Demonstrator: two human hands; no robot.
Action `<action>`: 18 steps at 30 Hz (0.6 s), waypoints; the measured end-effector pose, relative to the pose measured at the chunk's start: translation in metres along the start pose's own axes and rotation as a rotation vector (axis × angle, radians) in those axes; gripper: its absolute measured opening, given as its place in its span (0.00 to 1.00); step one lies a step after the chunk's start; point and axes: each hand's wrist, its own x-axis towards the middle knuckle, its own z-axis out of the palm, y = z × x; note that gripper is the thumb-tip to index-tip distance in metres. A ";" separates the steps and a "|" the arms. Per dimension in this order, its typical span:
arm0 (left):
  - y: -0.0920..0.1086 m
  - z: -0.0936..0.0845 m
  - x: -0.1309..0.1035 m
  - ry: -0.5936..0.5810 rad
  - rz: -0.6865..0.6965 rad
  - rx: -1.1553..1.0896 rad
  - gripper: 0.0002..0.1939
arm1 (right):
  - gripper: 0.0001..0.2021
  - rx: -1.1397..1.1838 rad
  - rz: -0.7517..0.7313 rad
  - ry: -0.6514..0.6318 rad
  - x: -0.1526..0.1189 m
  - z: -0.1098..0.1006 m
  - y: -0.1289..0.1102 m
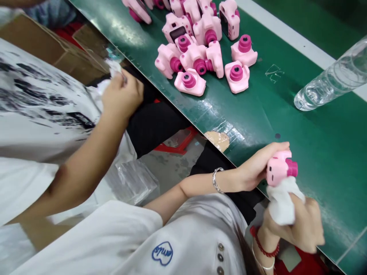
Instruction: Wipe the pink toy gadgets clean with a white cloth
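A pink toy camera (pixel 276 170) with a darker pink lens is in my left hand (pixel 255 168), held over the edge of the green table. My fingers wrap around its back, and its lens points right. My right hand (pixel 306 221), a little blurred, is closed on a white cloth (pixel 282 202). The cloth presses against the lower side of the toy camera. Part of the left fingers is hidden behind the camera body.
Several more pink toy cameras (pixel 197 57) stand clustered on the green table (pixel 269 110). A clear water bottle (pixel 329 76) is at the right. Beside me, a co-worker's hand (pixel 123 91) holds white material. Cardboard boxes (pixel 51 49) stand at upper left.
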 end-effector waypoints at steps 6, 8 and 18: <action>-0.012 -0.022 -0.013 -0.106 0.409 0.618 0.32 | 0.09 0.045 0.448 0.509 0.021 0.024 -0.008; -0.012 -0.039 -0.009 -0.130 0.513 0.825 0.41 | 0.07 0.177 0.652 0.370 0.024 0.023 -0.001; -0.005 -0.063 0.003 -0.106 0.572 1.126 0.38 | 0.10 -0.165 -0.183 -0.298 0.032 0.001 0.015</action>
